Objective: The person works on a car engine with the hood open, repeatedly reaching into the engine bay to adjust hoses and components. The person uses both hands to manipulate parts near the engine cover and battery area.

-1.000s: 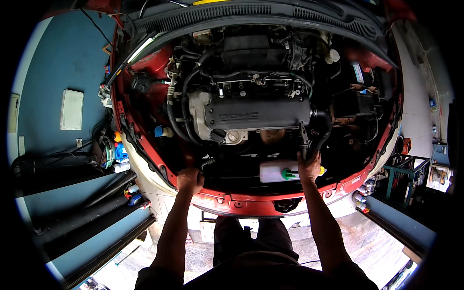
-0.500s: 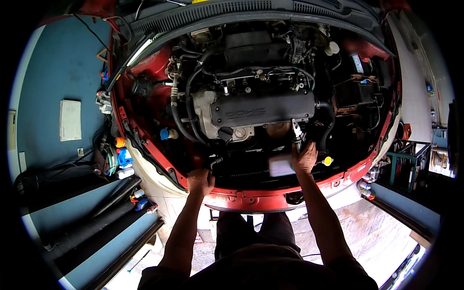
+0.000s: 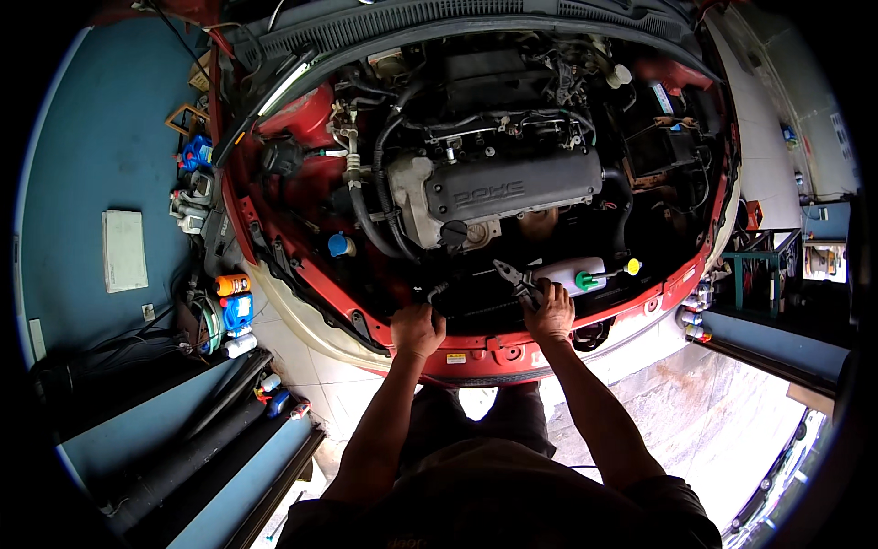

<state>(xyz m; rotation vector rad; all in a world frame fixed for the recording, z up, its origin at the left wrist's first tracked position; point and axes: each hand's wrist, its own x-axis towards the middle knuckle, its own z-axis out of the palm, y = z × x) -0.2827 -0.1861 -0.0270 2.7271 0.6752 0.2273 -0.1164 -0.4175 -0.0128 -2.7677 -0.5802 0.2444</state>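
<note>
Near the front panel, my right hand [image 3: 551,314] is wrapped round a pair of pliers [image 3: 514,279]. The jaws point up and to the left, over the dark gap in front of the engine. Just beyond that hand lies a translucent white tank [image 3: 554,272] with a green fitting [image 3: 585,280]. My left hand [image 3: 418,330] is closed at the red front panel [image 3: 491,350], its fingertips hidden. A short dark hose [image 3: 439,291] shows just past its knuckles. The engine, under a dark cover [image 3: 512,186], lies farther back.
A blue cap [image 3: 341,244] sits left of the engine, and a yellow cap [image 3: 633,266] right of the white tank. The battery [image 3: 647,151] is at the right. Several bottles [image 3: 237,309] stand outside the car on the left, and a dark green rack [image 3: 761,284] on the right.
My right hand has drawn the pliers back from the engine cover, left and toward the front panel. The green fitting shows more fully. My left hand stays by the hose as the view shifts.
</note>
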